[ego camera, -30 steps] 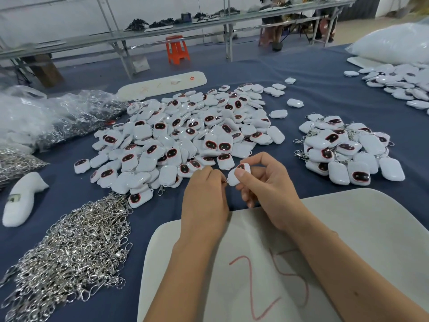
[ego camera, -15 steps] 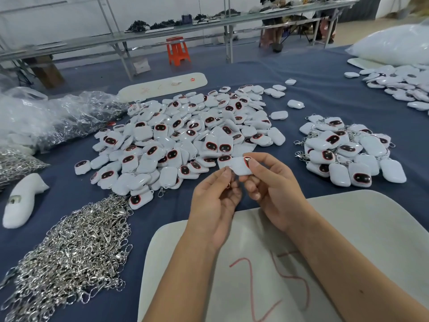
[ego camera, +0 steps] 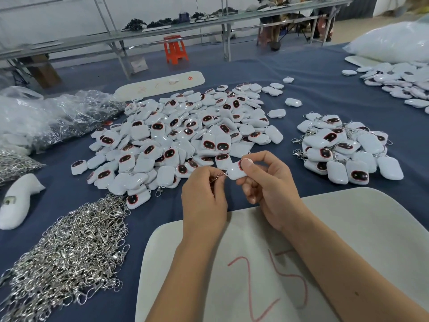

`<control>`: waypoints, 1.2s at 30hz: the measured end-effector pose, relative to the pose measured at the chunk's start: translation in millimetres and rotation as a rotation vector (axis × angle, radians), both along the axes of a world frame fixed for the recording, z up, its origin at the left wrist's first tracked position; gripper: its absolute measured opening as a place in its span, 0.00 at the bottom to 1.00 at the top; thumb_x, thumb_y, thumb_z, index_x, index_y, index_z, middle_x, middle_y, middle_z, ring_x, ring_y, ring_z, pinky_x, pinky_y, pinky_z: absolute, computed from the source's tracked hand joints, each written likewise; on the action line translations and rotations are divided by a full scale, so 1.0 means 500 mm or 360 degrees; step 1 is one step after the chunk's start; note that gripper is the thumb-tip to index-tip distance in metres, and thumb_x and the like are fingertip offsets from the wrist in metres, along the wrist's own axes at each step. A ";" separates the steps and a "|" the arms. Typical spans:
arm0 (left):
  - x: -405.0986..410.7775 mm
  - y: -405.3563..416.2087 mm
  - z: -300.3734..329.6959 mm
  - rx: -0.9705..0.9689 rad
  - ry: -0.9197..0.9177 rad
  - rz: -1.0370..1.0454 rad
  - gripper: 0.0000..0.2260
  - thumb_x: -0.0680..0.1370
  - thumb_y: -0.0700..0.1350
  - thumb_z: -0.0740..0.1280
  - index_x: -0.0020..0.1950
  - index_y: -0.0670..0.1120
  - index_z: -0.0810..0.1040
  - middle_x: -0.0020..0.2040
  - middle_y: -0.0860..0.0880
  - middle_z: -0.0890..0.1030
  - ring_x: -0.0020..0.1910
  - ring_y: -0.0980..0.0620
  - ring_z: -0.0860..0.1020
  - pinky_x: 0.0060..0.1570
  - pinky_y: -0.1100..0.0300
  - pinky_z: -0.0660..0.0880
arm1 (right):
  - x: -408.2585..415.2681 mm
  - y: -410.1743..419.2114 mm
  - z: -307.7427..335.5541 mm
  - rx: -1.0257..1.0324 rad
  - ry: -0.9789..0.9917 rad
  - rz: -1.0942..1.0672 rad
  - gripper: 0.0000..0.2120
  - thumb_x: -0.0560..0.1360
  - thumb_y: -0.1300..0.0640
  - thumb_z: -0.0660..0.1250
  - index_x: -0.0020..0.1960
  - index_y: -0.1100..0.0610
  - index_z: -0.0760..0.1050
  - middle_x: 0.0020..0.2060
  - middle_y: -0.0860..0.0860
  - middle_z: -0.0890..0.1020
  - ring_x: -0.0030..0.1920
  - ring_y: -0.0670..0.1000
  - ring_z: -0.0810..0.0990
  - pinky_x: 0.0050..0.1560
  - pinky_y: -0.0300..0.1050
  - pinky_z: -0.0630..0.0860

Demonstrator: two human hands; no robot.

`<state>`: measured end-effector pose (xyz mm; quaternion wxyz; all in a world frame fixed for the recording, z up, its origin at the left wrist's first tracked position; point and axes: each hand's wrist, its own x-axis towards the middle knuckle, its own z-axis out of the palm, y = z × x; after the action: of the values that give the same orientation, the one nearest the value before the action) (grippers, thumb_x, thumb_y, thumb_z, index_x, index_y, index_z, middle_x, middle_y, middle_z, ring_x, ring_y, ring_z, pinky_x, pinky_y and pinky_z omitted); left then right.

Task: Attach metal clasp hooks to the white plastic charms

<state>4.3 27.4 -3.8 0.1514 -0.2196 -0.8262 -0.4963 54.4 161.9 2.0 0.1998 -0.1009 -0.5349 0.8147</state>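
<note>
Change: both hands now sit lower and closer together than half a second ago, clasp at the charm's corner.
Left hand (ego camera: 204,196): pinches a metal clasp hook (ego camera: 217,176).
Right hand (ego camera: 267,182): grips a white charm (ego camera: 235,171) between thumb and fingers.
Charm pile (ego camera: 185,135): just beyond the hands.
Hook heap (ego camera: 69,252): left, on the blue cloth (ego camera: 313,94).
Finished charms (ego camera: 343,149): right.
White board (ego camera: 348,228): under the wrists.

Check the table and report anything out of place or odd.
One loose clasp hook lies at the near edge of the big unfinished charm pile, apart from the hook heap. A few charms have strayed beyond that pile. Otherwise nothing stands out.
</note>
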 end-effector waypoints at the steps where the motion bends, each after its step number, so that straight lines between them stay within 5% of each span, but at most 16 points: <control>1: 0.001 0.001 0.000 0.0056 -0.0026 0.0011 0.04 0.79 0.37 0.69 0.47 0.45 0.81 0.43 0.54 0.82 0.44 0.57 0.78 0.45 0.65 0.71 | 0.000 0.000 0.000 -0.0010 0.0003 -0.0016 0.03 0.81 0.60 0.70 0.53 0.60 0.78 0.33 0.60 0.81 0.24 0.49 0.72 0.23 0.38 0.67; 12: 0.019 0.078 0.016 0.0286 -0.0530 -0.0229 0.11 0.78 0.39 0.72 0.44 0.57 0.84 0.39 0.58 0.85 0.38 0.56 0.80 0.42 0.62 0.76 | -0.002 0.038 -0.006 0.0056 -0.0187 -0.0807 0.03 0.80 0.57 0.70 0.51 0.57 0.79 0.30 0.52 0.81 0.22 0.49 0.71 0.22 0.39 0.67; 19: -0.005 0.234 0.074 0.0744 -0.0993 -0.0525 0.10 0.81 0.37 0.67 0.56 0.52 0.80 0.40 0.51 0.86 0.39 0.57 0.81 0.50 0.58 0.80 | 0.010 0.096 0.018 -0.0346 0.0194 -0.1190 0.19 0.82 0.53 0.70 0.69 0.56 0.68 0.43 0.53 0.88 0.33 0.50 0.84 0.31 0.39 0.78; 22: -0.005 0.263 0.063 0.0765 -0.1038 -0.0474 0.13 0.78 0.42 0.68 0.61 0.54 0.79 0.42 0.53 0.86 0.42 0.55 0.82 0.56 0.50 0.82 | 0.008 0.103 0.008 -0.0394 -0.0018 -0.1222 0.20 0.81 0.61 0.69 0.69 0.56 0.66 0.45 0.58 0.86 0.31 0.50 0.84 0.29 0.40 0.78; 27: 0.018 0.231 0.014 0.0515 -0.1016 -0.0221 0.08 0.78 0.39 0.68 0.55 0.46 0.83 0.47 0.43 0.85 0.50 0.41 0.84 0.57 0.40 0.80 | -0.002 0.087 -0.006 0.0080 -0.0377 -0.1165 0.15 0.76 0.69 0.63 0.52 0.49 0.72 0.42 0.60 0.85 0.28 0.54 0.82 0.30 0.47 0.78; 32: 0.004 0.136 0.027 0.0307 -0.0707 0.0047 0.07 0.78 0.39 0.68 0.50 0.52 0.81 0.43 0.52 0.84 0.46 0.50 0.83 0.55 0.48 0.80 | 0.002 0.050 -0.011 0.0850 -0.0438 -0.0947 0.07 0.77 0.63 0.67 0.48 0.51 0.77 0.35 0.50 0.83 0.35 0.53 0.83 0.43 0.55 0.81; 36: 0.007 0.054 0.045 -0.0210 -0.0337 0.0203 0.08 0.78 0.41 0.67 0.55 0.50 0.80 0.49 0.53 0.82 0.50 0.51 0.80 0.56 0.53 0.76 | -0.001 -0.012 -0.012 0.1612 -0.0456 -0.0567 0.02 0.77 0.59 0.69 0.49 0.53 0.80 0.35 0.44 0.82 0.39 0.48 0.80 0.45 0.51 0.77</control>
<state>7.6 54.6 18.7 0.0799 -0.1224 -0.8806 -0.4507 54.0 155.7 -3.9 0.2832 -0.1910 -0.8562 0.3875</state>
